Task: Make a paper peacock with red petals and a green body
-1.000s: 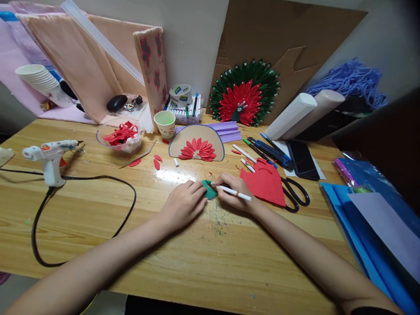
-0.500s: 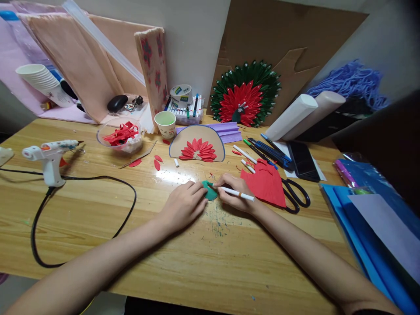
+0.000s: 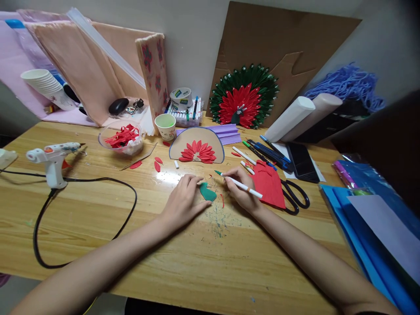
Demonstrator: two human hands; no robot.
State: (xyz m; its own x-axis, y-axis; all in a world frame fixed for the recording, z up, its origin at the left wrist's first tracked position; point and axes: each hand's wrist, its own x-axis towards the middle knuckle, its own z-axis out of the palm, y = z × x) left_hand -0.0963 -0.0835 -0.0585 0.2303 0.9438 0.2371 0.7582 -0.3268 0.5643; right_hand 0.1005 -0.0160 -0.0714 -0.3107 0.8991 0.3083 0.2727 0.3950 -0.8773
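Note:
A small green cut-out piece [image 3: 208, 192], with a dark line near its upper edge, lies on the table. My left hand [image 3: 185, 194] holds it at the left, thumb at the lower edge and fingertips at the upper one. In my right hand [image 3: 242, 189] is a white felt-tip marker [image 3: 244, 187] with a green tip, pointing up and left, clear of the green piece. Beyond them lies a half-round cardboard piece [image 3: 177, 146] bearing a fan of red petals [image 3: 199, 153]. A white marker cap [image 3: 176, 164] and loose red petals [image 3: 157, 166] are nearby.
A glue gun [image 3: 54, 162] and its looping cord [image 3: 134, 199] are at left. A bowl of red scraps [image 3: 122, 136] and a paper cup [image 3: 165, 127] stand behind. Red crepe paper [image 3: 271, 188] partly covers black-handled scissors [image 3: 297, 194] at right, near a phone [image 3: 303, 162].
My right hand has drawn the marker up and right, off the green piece. My left hand has shifted slightly left, its fingers spread wider, and more of the green piece shows.

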